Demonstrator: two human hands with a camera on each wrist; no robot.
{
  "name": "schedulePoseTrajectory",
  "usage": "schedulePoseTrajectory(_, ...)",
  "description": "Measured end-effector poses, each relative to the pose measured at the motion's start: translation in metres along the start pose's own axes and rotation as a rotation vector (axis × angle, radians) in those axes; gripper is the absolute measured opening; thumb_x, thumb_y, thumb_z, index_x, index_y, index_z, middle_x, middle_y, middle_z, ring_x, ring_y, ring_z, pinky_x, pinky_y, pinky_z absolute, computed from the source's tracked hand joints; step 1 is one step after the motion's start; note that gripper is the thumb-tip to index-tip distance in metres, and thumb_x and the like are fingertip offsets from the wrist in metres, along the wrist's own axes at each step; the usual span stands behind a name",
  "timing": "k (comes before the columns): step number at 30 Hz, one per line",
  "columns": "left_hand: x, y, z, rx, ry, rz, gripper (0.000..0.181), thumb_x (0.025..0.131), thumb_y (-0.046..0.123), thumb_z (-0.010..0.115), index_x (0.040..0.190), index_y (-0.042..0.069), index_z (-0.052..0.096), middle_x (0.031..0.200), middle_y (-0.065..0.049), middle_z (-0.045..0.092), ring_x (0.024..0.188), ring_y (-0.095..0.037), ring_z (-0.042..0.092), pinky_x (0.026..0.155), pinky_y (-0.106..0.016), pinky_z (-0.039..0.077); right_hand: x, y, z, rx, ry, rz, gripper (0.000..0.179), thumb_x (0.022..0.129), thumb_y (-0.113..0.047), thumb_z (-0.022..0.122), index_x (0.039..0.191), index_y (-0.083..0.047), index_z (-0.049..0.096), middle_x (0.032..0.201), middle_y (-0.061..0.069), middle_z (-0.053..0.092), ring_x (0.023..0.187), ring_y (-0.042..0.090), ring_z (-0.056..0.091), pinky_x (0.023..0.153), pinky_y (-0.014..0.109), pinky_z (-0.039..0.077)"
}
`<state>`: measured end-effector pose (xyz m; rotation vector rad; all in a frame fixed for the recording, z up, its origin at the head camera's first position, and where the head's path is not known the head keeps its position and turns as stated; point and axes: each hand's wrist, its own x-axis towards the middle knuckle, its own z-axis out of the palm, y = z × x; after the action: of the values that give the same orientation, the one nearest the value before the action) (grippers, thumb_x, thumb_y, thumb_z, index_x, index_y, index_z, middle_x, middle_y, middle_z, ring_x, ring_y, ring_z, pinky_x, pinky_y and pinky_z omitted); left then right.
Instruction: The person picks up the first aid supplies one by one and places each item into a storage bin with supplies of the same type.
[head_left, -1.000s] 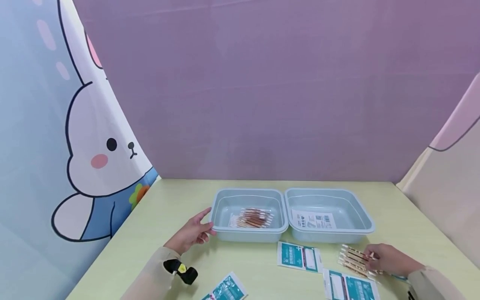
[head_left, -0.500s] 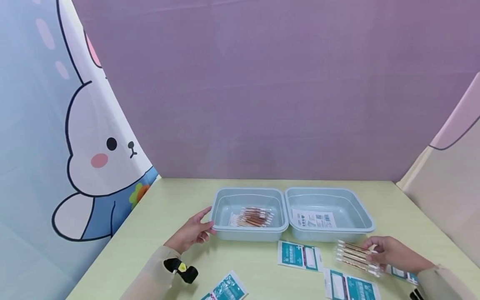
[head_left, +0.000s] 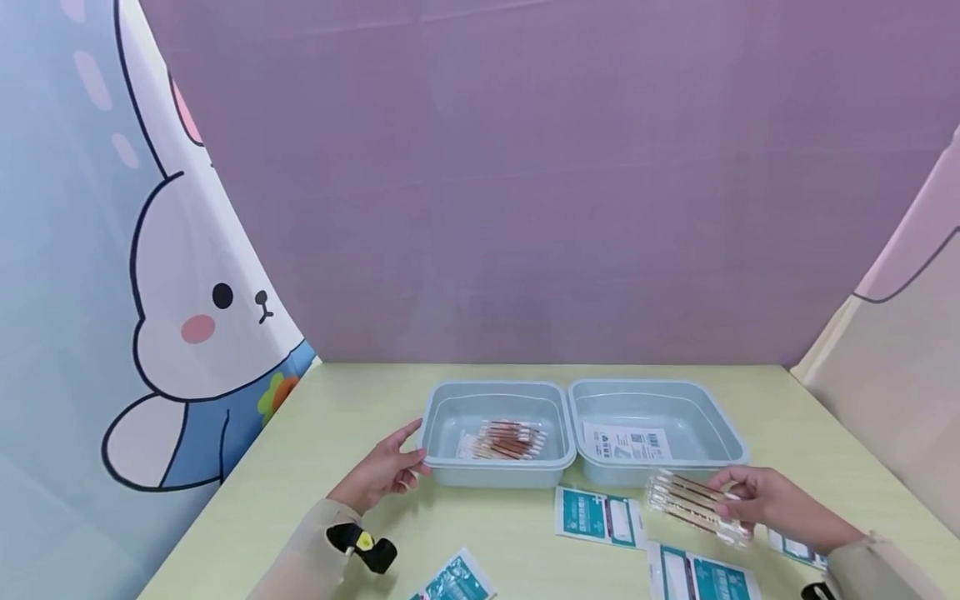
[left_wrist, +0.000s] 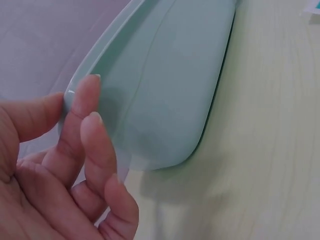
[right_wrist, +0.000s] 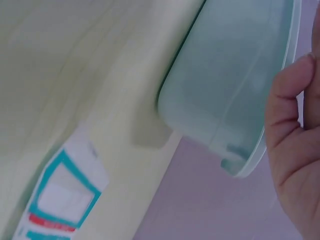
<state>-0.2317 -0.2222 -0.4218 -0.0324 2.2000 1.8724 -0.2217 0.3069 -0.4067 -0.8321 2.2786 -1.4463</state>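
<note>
Your right hand (head_left: 776,502) has got swab pack (head_left: 684,502) pinched at one end, just by right tub (head_left: 615,473); left hand (head_left: 381,473) kinda half-curled, pinching left tub (head_left: 498,477) rim.

We are noting beige sleeves (head_left: 298,546) ending above a bare left hand (head_left: 386,471) and right hand (head_left: 772,502). At the left cuff we are seeing a black strap (head_left: 342,534) with a yellow-marked black unit (head_left: 381,554); at the right, a cropped black fitting (head_left: 816,592).
</note>
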Motion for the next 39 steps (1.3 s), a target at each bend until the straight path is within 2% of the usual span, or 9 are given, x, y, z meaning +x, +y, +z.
schedulePoseTrajectory(11,-0.002,0.011,0.006,0.11,0.089,-0.063,0.057,0.099,0.013,0.052,0.151,0.011,0.028,0.071,-0.002,0.067,0.052,-0.015,0.051,0.053,-0.026,0.032,0.016,-0.006,0.017,0.025,0.144,0.065,0.03,0.094,-0.007,0.06,0.11,0.017,0.051,0.08,-0.004,0.068,0.065,0.008,0.059,0.059,0.028,0.051)
schedulePoseTrajectory(14,-0.002,0.012,0.007,0.114,0.102,-0.071,0.057,0.099,0.013,0.052,0.151,0.012,0.029,0.071,-0.003,0.067,0.052,-0.015,0.051,0.052,-0.027,0.032,0.022,-0.008,0.023,0.015,0.171,0.082,0.036,0.093,-0.007,0.061,0.111,0.021,0.048,0.083,-0.004,0.068,0.066,0.009,0.06,0.059,0.028,0.051)
schedulePoseTrajectory(20,-0.002,0.012,0.008,0.109,0.104,-0.073,0.059,0.098,0.014,0.053,0.151,0.012,0.028,0.072,-0.004,0.068,0.051,-0.015,0.051,0.052,-0.027,0.032,0.034,-0.019,0.035,-0.012,0.242,0.116,0.038,0.091,-0.009,0.064,0.113,0.019,0.05,0.082,-0.001,0.068,0.064,0.009,0.058,0.059,0.028,0.05)
schedulePoseTrajectory(28,0.002,0.01,0.009,0.102,0.119,-0.068,0.058,0.098,0.014,0.054,0.151,0.014,0.031,0.072,-0.003,0.067,0.052,-0.015,0.049,0.053,-0.026,0.033,0.057,-0.034,0.049,-0.005,0.237,0.077,0.038,0.09,-0.012,0.066,0.113,0.016,0.053,0.078,0.007,0.065,0.062,0.009,0.056,0.059,0.028,0.05)
schedulePoseTrajectory(32,0.001,0.01,0.008,0.101,0.117,-0.072,0.058,0.098,0.015,0.054,0.151,0.013,0.03,0.073,-0.004,0.067,0.053,-0.016,0.049,0.054,-0.026,0.033,0.069,-0.041,0.051,-0.016,0.234,0.054,0.035,0.09,-0.01,0.065,0.113,0.014,0.054,0.085,0.013,0.067,0.063,0.011,0.057,0.058,0.031,0.051)
schedulePoseTrajectory(35,0.0,0.01,0.008,0.095,0.116,-0.075,0.058,0.098,0.015,0.054,0.151,0.013,0.03,0.073,-0.004,0.067,0.052,-0.016,0.048,0.053,-0.027,0.032,0.078,-0.045,0.053,-0.008,0.227,0.066,0.034,0.09,-0.01,0.065,0.113,0.013,0.055,0.091,0.014,0.068,0.066,0.014,0.058,0.059,0.033,0.052)
schedulePoseTrajectory(39,-0.001,0.011,0.01,0.086,0.11,-0.074,0.059,0.098,0.015,0.054,0.151,0.012,0.029,0.072,-0.005,0.068,0.051,-0.016,0.049,0.052,-0.028,0.032,0.087,-0.049,0.053,-0.017,0.207,0.079,0.031,0.09,-0.008,0.066,0.113,0.011,0.056,0.089,0.012,0.068,0.062,0.015,0.058,0.058,0.034,0.052)
